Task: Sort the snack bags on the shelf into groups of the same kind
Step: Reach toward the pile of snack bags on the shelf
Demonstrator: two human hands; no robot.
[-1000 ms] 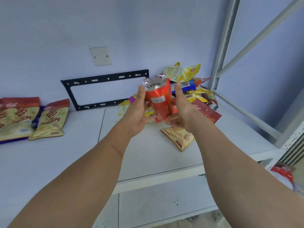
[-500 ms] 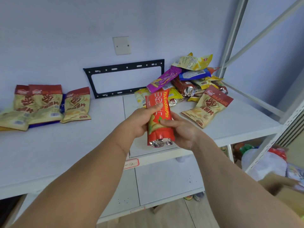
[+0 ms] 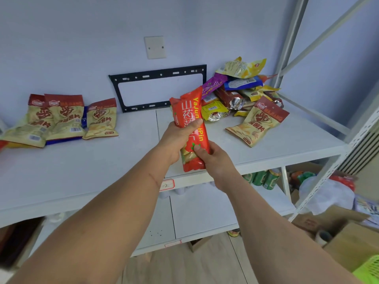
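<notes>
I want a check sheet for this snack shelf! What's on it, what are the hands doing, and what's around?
Surface: white shelf, mostly bare in the middle.
Job's things: red snack bag held over the shelf; three yellow bags with red tops grouped at left, with a blue edge beneath them; mixed pile of bags at right, with one matching yellow bag in front of it.
Clutter: black metal bracket leaning on the wall.
Grips: left hand and right hand both closed on the red snack bag.
Cables: nothing seen.
Surroundings: green cans on the lower shelf, cardboard boxes on the floor at right.
</notes>
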